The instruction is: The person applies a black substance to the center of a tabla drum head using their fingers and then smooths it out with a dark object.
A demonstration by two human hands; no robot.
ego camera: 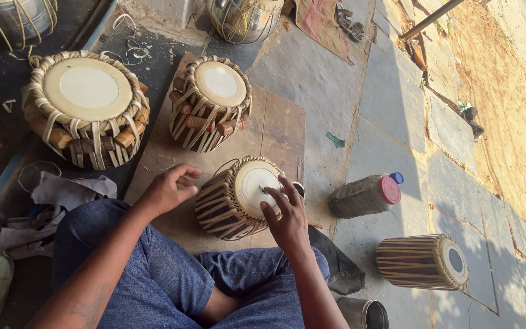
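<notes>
A small wooden drum [226, 204] laced with straps lies tilted on its side on a brown board [278, 125], its pale skin head [252, 184] facing up and right. My right hand [286, 214] rests its fingers on that skin and pinches a small thin tool at the centre. My left hand [168, 190] hovers just left of the drum's body, fingers loosely curled and holding nothing. I sit cross-legged in blue trousers [165, 274] behind the drum.
Two upright strapped drums, a large one [86, 106] and a smaller one [209, 102], stand beyond. Another drum [422, 262] lies on the stone floor at right, near a red-capped plastic jar [365, 195]. Metal pots [243, 18], a metal cup [363, 314] and rags [50, 201] surround me.
</notes>
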